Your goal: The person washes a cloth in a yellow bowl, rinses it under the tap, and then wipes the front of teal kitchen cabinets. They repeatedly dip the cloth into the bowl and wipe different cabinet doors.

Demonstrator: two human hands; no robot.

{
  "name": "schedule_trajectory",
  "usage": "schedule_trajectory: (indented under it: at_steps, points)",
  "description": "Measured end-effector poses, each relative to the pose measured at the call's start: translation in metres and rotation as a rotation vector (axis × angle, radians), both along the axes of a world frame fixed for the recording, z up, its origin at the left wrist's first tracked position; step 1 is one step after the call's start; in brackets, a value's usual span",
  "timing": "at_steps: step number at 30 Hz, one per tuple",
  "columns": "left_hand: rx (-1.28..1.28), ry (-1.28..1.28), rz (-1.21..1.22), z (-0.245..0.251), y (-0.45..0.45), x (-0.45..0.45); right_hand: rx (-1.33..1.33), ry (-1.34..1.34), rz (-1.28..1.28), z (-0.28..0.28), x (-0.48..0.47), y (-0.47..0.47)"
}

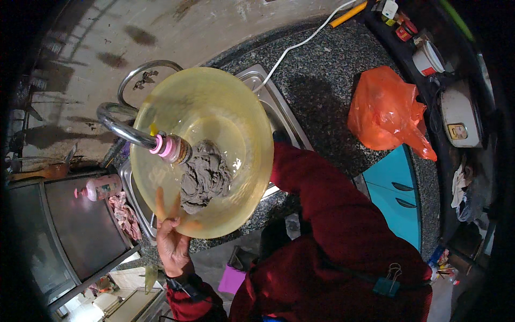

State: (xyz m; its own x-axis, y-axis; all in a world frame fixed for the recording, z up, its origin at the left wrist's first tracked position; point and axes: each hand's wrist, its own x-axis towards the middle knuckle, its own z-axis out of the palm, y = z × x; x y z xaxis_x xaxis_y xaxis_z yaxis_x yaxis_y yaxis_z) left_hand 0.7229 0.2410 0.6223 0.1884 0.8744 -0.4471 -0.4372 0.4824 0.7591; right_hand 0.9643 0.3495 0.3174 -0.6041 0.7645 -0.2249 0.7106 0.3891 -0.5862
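A translucent yellow plastic basin (251, 133) is held over a stainless steel sink (291, 124). My left hand (173, 245) grips its near-left rim, thumb at the edge and fingers showing through the wall from beneath. A dark red sleeve (322, 185) reaches the basin's right side, where my right hand is hidden behind the basin. Inside lies a crumpled wet grey cloth (203, 177), with shiny glints on the basin floor around it. The curved metal faucet (124, 126) ends in a pink-banded nozzle (173, 149) above the cloth.
On the speckled stone counter (322, 92) sits an orange plastic bag (386, 110), right of the sink. A white cable (297, 46) runs across the counter towards the sink. Left of the sink are a pump bottle (98, 188) and a pink cloth (124, 215). Turquoise cabinet doors (394, 197) stand at right.
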Motion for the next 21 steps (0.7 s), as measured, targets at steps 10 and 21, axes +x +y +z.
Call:
schedule_trajectory:
  at_steps: [10, 21]
  points:
    - [-0.008, 0.035, -0.014, 0.008, 0.001, 0.006, 0.033, 0.182, 0.049, 0.032, 0.041, 0.005]
    - [0.176, 0.241, -0.234, -0.020, -0.002, -0.023, 0.765, 0.552, -0.112, 0.152, 0.159, -0.094]
